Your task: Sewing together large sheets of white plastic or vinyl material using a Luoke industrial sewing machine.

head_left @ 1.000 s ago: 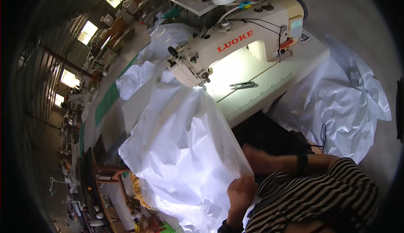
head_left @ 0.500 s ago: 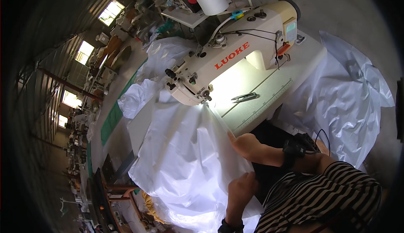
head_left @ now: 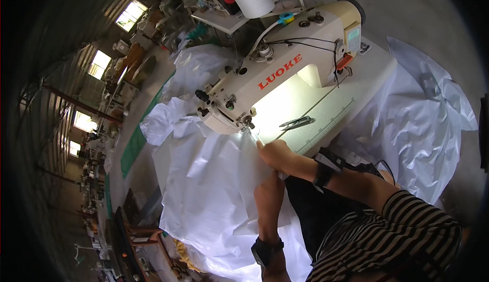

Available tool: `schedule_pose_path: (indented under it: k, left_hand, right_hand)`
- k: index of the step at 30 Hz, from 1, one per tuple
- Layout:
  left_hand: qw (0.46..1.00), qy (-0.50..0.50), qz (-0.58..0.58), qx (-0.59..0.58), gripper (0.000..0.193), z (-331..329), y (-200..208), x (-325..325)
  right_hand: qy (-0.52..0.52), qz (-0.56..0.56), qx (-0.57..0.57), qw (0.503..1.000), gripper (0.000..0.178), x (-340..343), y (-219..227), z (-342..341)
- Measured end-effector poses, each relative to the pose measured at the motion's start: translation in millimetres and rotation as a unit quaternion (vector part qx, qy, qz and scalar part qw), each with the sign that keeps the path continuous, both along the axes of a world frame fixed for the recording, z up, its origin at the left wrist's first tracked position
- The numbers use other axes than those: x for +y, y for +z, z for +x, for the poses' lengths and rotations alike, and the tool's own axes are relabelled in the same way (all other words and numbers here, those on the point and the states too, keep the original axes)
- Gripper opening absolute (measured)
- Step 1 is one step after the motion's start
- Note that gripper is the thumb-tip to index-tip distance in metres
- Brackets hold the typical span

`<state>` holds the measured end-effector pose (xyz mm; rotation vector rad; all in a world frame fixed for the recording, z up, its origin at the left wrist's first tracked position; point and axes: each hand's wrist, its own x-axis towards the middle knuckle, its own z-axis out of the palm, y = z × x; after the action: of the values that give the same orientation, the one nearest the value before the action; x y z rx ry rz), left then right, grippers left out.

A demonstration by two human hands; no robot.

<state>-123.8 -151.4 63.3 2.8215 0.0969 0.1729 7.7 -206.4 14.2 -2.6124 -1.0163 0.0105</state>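
Note:
A large sheet of shiny white plastic-like material (head_left: 204, 175) runs from under the needle end of the sewing machine (head_left: 305, 43) and hangs over the table's near side. My right hand (head_left: 277, 156) is closed on the sheet's edge, its fingertips just short of the presser foot. Closer to my body, my left hand (head_left: 269, 191) grips the same edge, knuckles up, its fingertips hidden. Small thread snips (head_left: 296, 123) lie on the lit machine bed, to the right of the needle.
More white sheeting (head_left: 412, 134) droops off the table's right side. Behind the machine stands a white thread cone (head_left: 253, 0). A wooden stool (head_left: 145, 236) is at the lower left, and a row of cluttered workstations stretches along the windowed wall.
Both hands have moved up and left toward the needle, with the right hand now closed at the sheet's edge. The sheet's near part has shifted and smoothed out somewhat.

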Motion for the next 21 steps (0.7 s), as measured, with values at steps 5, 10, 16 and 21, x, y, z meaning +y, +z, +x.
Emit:
schedule_pose_path:
  k: [5,10,16,21]
  left_hand:
    - [0.979,0.062,-0.193,0.000,0.031,-28.1,-0.4,11.9]
    - [0.967,0.092,-0.176,-0.158,0.040,-91.0,-9.9,15.2]
    - [0.990,-0.017,-0.137,0.042,0.089,-108.4,-11.7,32.3]
    - [0.986,0.021,-0.162,0.022,0.107,-111.4,-26.8,40.2]
  right_hand:
    - [0.022,0.126,-0.020,0.992,0.038,-38.4,9.4,-4.6]
    - [0.124,0.207,0.350,0.905,0.038,-116.7,-15.7,-102.3]
    - [0.233,0.059,0.441,0.865,0.045,-91.5,-20.7,-154.4]
    - [0.125,0.223,0.688,0.679,0.030,-209.3,-25.8,-133.7]
